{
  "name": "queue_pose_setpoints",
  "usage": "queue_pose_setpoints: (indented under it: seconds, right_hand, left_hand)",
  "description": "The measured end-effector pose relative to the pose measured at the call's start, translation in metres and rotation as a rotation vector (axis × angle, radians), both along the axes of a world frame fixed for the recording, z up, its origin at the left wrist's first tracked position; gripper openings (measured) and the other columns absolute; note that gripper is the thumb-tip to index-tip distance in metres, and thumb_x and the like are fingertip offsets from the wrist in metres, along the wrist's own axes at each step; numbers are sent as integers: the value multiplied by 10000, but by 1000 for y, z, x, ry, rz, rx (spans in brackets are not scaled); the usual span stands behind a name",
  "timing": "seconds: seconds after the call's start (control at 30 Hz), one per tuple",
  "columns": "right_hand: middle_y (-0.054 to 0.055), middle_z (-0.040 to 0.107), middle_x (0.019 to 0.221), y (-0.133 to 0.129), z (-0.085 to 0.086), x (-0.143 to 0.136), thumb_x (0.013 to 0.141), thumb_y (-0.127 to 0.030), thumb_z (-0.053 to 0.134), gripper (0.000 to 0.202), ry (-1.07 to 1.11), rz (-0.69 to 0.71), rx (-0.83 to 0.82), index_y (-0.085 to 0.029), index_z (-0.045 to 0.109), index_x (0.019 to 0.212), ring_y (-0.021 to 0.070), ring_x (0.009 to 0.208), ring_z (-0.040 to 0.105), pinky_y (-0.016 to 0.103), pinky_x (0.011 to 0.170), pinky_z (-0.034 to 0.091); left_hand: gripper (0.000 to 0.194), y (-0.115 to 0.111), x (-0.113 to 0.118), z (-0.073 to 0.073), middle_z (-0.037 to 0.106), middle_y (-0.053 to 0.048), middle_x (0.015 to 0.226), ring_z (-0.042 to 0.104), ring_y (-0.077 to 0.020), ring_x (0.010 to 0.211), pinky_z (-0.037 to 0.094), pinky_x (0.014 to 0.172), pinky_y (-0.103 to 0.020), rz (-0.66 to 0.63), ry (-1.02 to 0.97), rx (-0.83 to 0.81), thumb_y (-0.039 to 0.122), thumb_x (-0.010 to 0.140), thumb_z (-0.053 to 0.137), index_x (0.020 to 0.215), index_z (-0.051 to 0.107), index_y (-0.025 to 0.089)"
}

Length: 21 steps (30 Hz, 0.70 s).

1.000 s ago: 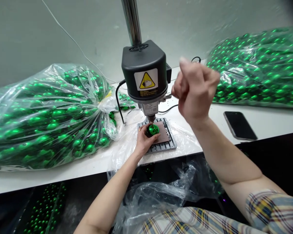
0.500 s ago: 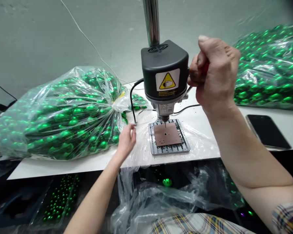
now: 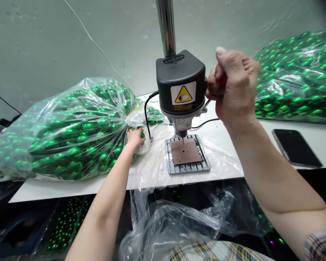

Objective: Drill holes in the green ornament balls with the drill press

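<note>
My right hand (image 3: 235, 83) is wrapped round the feed lever of a small black drill press (image 3: 180, 79); a bit of the lever's red grip (image 3: 223, 80) shows between the fingers. Under the chuck, a thin drill bit (image 3: 183, 140) points down at a brownish square pad (image 3: 185, 151) with a small hole in it. The pad lies on a grey slotted base plate (image 3: 170, 168) sprinkled with dark crumbs. My left hand (image 3: 134, 138) is at the gathered mouth of a clear bag of shiny green beads (image 3: 78, 134), its fingers curled on a green bead (image 3: 142, 135).
A second bag of green beads (image 3: 299, 79) stands at the right, with a black phone (image 3: 297, 148) before it. A black cable (image 3: 146, 108) loops down beside the drill. Clear plastic sheeting (image 3: 163, 224) hangs over the front edge. Below left is a container of small green beads (image 3: 62, 224).
My left hand has moved left and away from me to the bag's mouth, closing on a bead. A green bead seen below the table edge is gone from view. My right hand stays on the lever.
</note>
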State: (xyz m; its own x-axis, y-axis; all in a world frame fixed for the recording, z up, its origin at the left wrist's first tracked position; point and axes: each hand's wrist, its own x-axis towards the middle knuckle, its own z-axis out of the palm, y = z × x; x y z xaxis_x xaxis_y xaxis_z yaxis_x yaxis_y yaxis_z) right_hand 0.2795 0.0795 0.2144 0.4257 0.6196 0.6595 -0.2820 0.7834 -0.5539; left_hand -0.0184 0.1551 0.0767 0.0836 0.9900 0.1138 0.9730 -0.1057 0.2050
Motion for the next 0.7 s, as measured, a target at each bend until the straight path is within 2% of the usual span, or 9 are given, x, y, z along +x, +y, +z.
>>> queue_pose_setpoints:
  seconds: [0.07,0.13,0.17,0.23,0.3,0.4,0.5,0.6,0.7]
  right_hand:
    - [-61,312,402,-2,1,1,780,-383,789,493,-18,0,-22,-238,410,500,65,324,241,274,302,92]
    - [-65,319,410,-4,2,0,793,-404,779,499,-48,5,-44,-236,405,508,62,329,235,267,311,108]
    - [-66,314,413,-6,3,0,803,-396,766,496,-59,5,-47,-235,401,509,62,332,231,266,316,115]
    - [-68,291,416,-8,4,-1,812,-369,743,485,-53,-8,-37,-236,391,506,66,338,222,270,324,116]
    - [-67,279,415,-9,4,-1,813,-391,739,490,-52,-31,-29,-239,388,507,72,343,220,278,330,116]
    - [-65,292,432,-7,2,0,837,-554,713,543,-109,-51,-64,-243,381,540,79,360,225,285,345,146]
    - [-62,315,455,-4,0,4,846,-656,661,572,-160,-42,-99,-244,371,575,84,380,234,286,359,169]
    - [-56,332,458,-2,-1,7,844,-657,664,567,-178,-20,-87,-242,383,578,88,382,256,281,359,169]
    - [-53,346,456,-2,-1,8,830,-649,687,564,-172,-2,-64,-240,394,574,88,373,262,281,351,168]
  left_hand:
    - [431,-16,-6,3,691,-161,1162,623,-348,1121,445,1031,-498,9,-239,138,322,796,728,1193,634,183]
    - [493,-39,-10,4,689,-109,1137,671,-269,994,519,940,-428,60,-681,249,459,838,704,1244,571,215]
    - [493,-52,-10,4,693,-89,1101,685,-237,921,547,882,-398,88,-930,232,508,851,685,1230,560,219]
    - [474,-79,-6,4,707,-82,1050,699,-193,812,577,778,-344,112,-1345,19,564,883,639,1173,571,196]
    - [444,-102,6,6,728,-114,1042,716,-184,787,589,736,-310,103,-1607,-280,536,907,636,1128,604,152]
    - [321,-120,30,12,743,-146,1078,749,-214,897,608,790,-308,117,-1820,-539,358,936,648,1157,622,126]
    - [264,-122,53,14,739,-135,1115,745,-248,1026,615,879,-355,151,-1957,-606,239,944,608,1188,619,139]
    - [255,-119,68,9,735,-132,1120,734,-255,1062,608,924,-377,150,-2017,-656,247,928,616,1152,637,127]
    - [255,-119,75,1,742,-100,1091,736,-226,1020,602,915,-348,109,-1987,-661,270,882,698,1095,661,136]
